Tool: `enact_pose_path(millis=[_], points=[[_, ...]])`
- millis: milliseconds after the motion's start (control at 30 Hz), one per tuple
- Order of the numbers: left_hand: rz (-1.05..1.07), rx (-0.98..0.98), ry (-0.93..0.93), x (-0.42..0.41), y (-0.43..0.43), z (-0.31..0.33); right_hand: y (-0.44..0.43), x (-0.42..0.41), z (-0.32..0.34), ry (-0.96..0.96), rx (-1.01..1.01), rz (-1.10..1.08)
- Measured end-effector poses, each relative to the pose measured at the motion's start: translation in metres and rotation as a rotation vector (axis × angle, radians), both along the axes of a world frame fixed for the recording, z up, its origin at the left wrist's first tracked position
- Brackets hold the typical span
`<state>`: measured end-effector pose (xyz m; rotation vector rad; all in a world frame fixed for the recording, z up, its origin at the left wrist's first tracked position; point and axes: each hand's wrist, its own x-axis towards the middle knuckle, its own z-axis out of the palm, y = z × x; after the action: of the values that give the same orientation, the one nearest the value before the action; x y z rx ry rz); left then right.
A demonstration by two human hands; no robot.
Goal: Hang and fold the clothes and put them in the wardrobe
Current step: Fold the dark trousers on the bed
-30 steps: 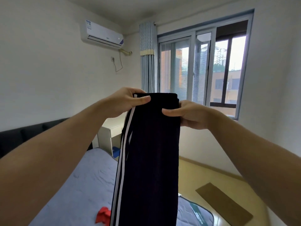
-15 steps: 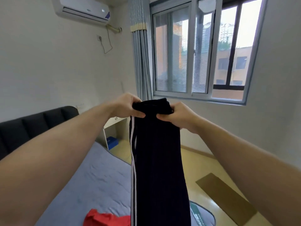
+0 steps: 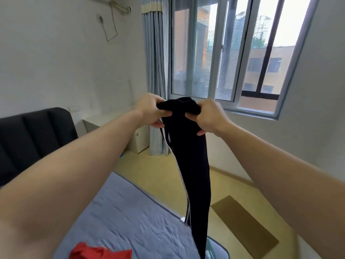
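Note:
Dark navy track pants [image 3: 192, 165] with white side stripes hang straight down in front of me, above the bed. My left hand [image 3: 152, 111] grips the bunched waistband on its left side, and my right hand [image 3: 209, 116] grips it on the right, the two hands close together. The waistband is crumpled between them. The legs dangle down past the foot of the bed. A red garment [image 3: 99, 252] lies on the bed at the bottom left. No wardrobe is in view.
A bed with a blue-grey sheet [image 3: 121, 217] and a black headboard [image 3: 35, 133] fills the lower left. A white bedside table [image 3: 138, 139] stands by a blue curtain [image 3: 155, 71]. A brown mat [image 3: 244, 225] lies on the yellow floor under the window [image 3: 233, 53].
My hands have come closer together and lower, bunching the waistband that was stretched flat a second ago. The view has tilted down and the pants hang narrower.

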<state>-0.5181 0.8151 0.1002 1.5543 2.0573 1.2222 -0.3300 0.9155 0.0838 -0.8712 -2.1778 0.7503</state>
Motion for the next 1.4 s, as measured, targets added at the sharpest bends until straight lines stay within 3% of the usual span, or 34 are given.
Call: enact_pose_path(millis=[167,333,467,600,733,833,1000,1233,1333,1400], points=[[-0.035,0.089,-0.498,0.001,-0.061,-0.047,-0.055,0.004,-0.031,-0.066,-0.019,0.015],[0.093,0.022,-0.811,-0.008,-0.158,-0.16,-0.146,-0.011,-0.122,-0.407,0.158,0.057],[0.402,-0.102,-1.078,-0.011,-0.246,-0.291,-0.241,-0.034,-0.252,-0.675,0.291,0.202],[0.718,-0.27,-1.057,0.008,-0.348,-0.443,-0.36,-0.039,-0.388,-0.919,0.208,0.466],[0.927,-0.567,-1.338,0.039,-0.459,-0.569,-0.476,-0.025,-0.494,-1.075,0.096,0.7],[1.112,-0.646,-1.491,0.057,-0.535,-0.636,-0.545,-0.019,-0.546,-1.147,0.045,0.84],[1.389,-0.562,-1.454,0.091,-0.657,-0.695,-0.643,-0.011,-0.609,-1.206,-0.028,1.025],[1.563,-0.44,-1.396,0.114,-0.783,-0.749,-0.751,0.006,-0.678,-1.373,-0.195,1.379],[1.6,-0.534,-1.2,0.11,-0.814,-0.77,-0.763,0.009,-0.699,-1.483,-0.244,1.377],[1.616,-0.695,-0.993,0.11,-0.824,-0.782,-0.753,0.005,-0.712,-1.523,-0.297,1.308]])
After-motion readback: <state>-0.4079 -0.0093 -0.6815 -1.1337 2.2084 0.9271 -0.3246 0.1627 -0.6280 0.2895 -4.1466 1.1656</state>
